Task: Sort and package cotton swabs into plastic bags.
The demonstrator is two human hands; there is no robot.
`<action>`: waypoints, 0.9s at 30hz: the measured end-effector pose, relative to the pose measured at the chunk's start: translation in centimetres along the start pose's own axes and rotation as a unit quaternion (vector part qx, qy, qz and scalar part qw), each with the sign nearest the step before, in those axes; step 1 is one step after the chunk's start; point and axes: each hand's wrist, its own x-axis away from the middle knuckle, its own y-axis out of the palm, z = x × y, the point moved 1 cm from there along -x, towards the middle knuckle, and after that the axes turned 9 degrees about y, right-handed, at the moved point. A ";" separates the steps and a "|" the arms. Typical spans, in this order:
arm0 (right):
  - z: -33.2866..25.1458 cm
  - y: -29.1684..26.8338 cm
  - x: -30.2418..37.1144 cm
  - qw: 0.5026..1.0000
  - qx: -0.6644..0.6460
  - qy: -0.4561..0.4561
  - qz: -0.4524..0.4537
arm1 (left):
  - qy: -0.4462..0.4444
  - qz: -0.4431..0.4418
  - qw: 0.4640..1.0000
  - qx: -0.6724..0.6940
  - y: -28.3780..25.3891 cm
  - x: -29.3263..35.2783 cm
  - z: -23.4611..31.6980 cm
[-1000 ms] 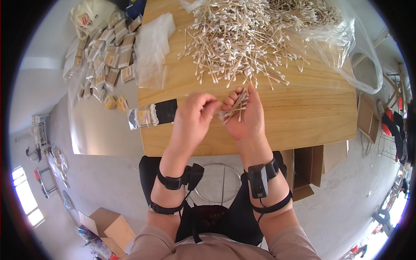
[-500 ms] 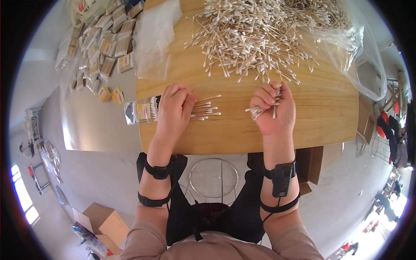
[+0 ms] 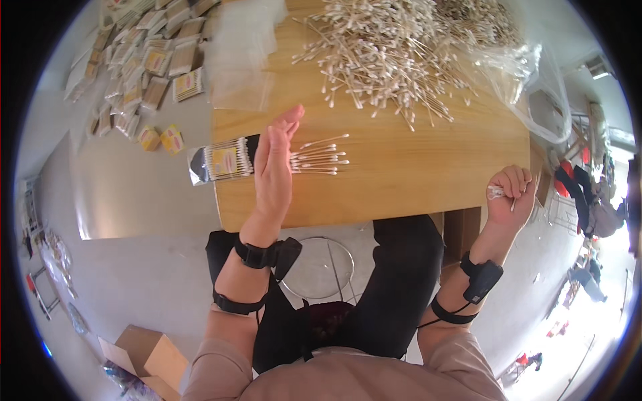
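My left hand [image 3: 274, 167] stands on edge over the table's left part, fingers stretched out and not closed on anything I can see. Beside it lies a clear packet of cotton swabs [image 3: 227, 158] with a yellow label, reaching past the table's left edge. Loose cotton swabs [image 3: 328, 159] fan out on the other side of that hand, their near ends hidden behind it. My right hand [image 3: 511, 192] is out past the table's right edge, curled round a few cotton swabs [image 3: 496, 192] whose white tips poke out.
A big heap of cotton swabs [image 3: 391, 57] covers the far part of the wooden table [image 3: 401, 180]. Clear plastic bags [image 3: 244, 57] lie at the far left, and a plastic sheet [image 3: 545, 100] hangs at the right. Several packed swab packets [image 3: 157, 60] pile up on a metal surface [image 3: 144, 194].
My right hand has swung right and nearer, off the table, with the swabs in it. My left hand has straightened its fingers and turned on edge.
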 end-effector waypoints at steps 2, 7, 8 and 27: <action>-1.8 -1.8 2.2 0.999 0.023 -0.037 0.019 | -0.011 -0.023 0.999 -0.023 -0.1 -0.1 0.4; -5.9 -11.1 7.8 0.942 0.117 -0.179 0.260 | 0.194 -0.170 0.844 -0.470 -0.5 -0.6 0.9; -6.3 -13.0 8.5 0.929 0.121 -0.189 0.294 | 0.196 -0.176 0.847 -0.461 -0.3 -0.5 0.7; 6.6 0.9 1.6 0.757 0.620 -0.138 0.156 | 0.143 -0.154 0.875 -0.436 -0.2 -0.7 0.7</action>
